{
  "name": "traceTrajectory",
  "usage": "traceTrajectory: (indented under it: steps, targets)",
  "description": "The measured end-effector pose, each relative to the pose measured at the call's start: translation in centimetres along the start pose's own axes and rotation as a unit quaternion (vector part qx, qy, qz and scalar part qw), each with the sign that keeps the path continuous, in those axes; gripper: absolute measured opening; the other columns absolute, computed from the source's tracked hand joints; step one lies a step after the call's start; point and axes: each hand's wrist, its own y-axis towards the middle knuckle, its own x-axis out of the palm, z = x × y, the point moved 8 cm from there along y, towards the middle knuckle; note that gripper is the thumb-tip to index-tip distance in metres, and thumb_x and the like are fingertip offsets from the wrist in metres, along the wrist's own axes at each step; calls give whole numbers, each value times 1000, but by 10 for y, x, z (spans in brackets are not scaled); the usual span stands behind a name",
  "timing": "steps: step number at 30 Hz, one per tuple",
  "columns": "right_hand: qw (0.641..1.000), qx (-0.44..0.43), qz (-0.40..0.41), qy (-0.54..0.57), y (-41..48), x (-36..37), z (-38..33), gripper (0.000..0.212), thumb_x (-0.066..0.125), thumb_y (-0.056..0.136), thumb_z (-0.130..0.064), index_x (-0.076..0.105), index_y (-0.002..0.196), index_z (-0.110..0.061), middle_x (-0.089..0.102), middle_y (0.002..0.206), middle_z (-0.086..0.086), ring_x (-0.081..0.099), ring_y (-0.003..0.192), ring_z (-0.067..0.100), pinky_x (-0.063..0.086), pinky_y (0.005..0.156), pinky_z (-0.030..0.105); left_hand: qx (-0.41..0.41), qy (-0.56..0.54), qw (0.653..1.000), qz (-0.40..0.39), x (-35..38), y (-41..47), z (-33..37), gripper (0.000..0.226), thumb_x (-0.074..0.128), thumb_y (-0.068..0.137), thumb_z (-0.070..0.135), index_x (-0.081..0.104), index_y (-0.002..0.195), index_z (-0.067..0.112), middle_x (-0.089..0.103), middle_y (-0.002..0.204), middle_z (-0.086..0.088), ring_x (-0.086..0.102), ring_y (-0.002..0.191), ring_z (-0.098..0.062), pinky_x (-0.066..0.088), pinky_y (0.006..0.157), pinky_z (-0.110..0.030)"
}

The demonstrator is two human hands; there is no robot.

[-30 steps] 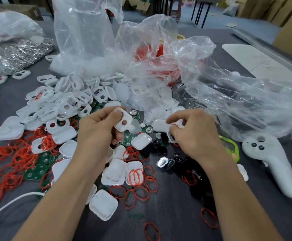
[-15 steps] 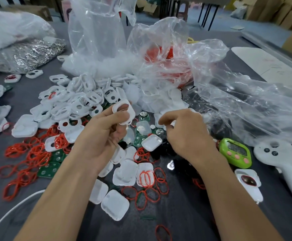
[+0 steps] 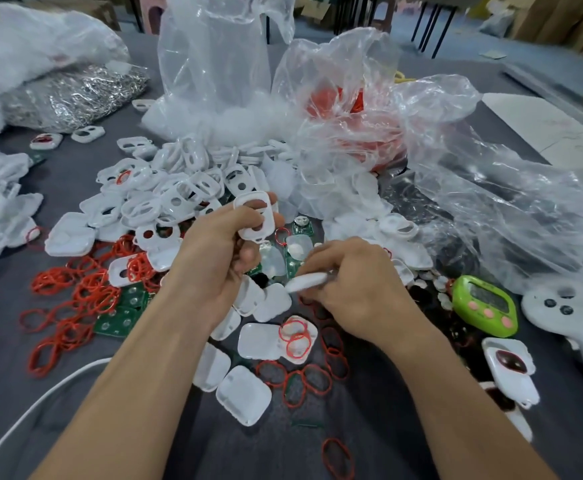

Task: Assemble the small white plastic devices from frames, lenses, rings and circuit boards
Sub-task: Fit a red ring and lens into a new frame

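My left hand (image 3: 214, 258) pinches a white plastic frame (image 3: 256, 216) with two openings, held upright above the parts pile. My right hand (image 3: 356, 289) is closed around a white plastic shell piece (image 3: 305, 282), seen edge-on just right of the left hand. Below them lie white shells (image 3: 243, 394), red rings (image 3: 297, 379) and green circuit boards (image 3: 120, 317). A heap of white frames (image 3: 179, 188) lies behind the left hand. Clear lenses (image 3: 272, 261) sit between my hands.
Clear plastic bags (image 3: 491, 202) with white and red parts stand at the back and right. A green timer (image 3: 484, 306) and a white controller (image 3: 574, 323) lie at the right. A bag of metal clips (image 3: 75, 95) is back left. A white cable (image 3: 23, 417) crosses bottom left.
My right hand has drawn back from the pile holding a white shell piece and moved lower. The left hand has kept the frame and raised it slightly.
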Motion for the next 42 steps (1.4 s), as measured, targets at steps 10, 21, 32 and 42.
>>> traceTrajectory:
  steps: [10, 21, 32, 42]
  targets:
    - [988, 50, 74, 128, -1, -26, 21, 62, 70, 77, 1, 71, 122, -41, 76, 83, -21, 70, 80, 0, 52, 68, 11, 21, 123, 991, 52, 6, -9, -5, 31, 59, 91, -6, 75, 107, 15, 56, 54, 7, 29, 45, -15, 24, 36, -18]
    - [909, 117, 142, 375, -1, -28, 31, 23, 77, 88, -3, 82, 74, -21, 77, 69, 6, 70, 54, 16, 54, 53, 27, 62, 191, 979, -34, 17, -9, -9, 21, 74, 89, 4, 82, 91, 23, 72, 73, -14, 44, 36, -14, 31, 37, -18]
    - [875, 101, 93, 464, -3, -20, 16, 36, 64, 94, 6, 82, 75, -18, 79, 77, 8, 73, 63, 13, 53, 54, 19, 70, 174, 977, -106, 29, -13, -9, 20, 71, 94, 12, 84, 95, 27, 77, 79, -7, 52, 39, -15, 40, 40, -21]
    - [870, 146, 50, 468, -5, -14, 20, 21, 69, 91, 0, 82, 85, -15, 78, 81, 3, 66, 70, 11, 50, 60, 18, 117, 201, 969, -88, 27, -11, -6, 19, 74, 93, 11, 83, 85, 26, 75, 71, -8, 58, 44, -16, 44, 43, -20]
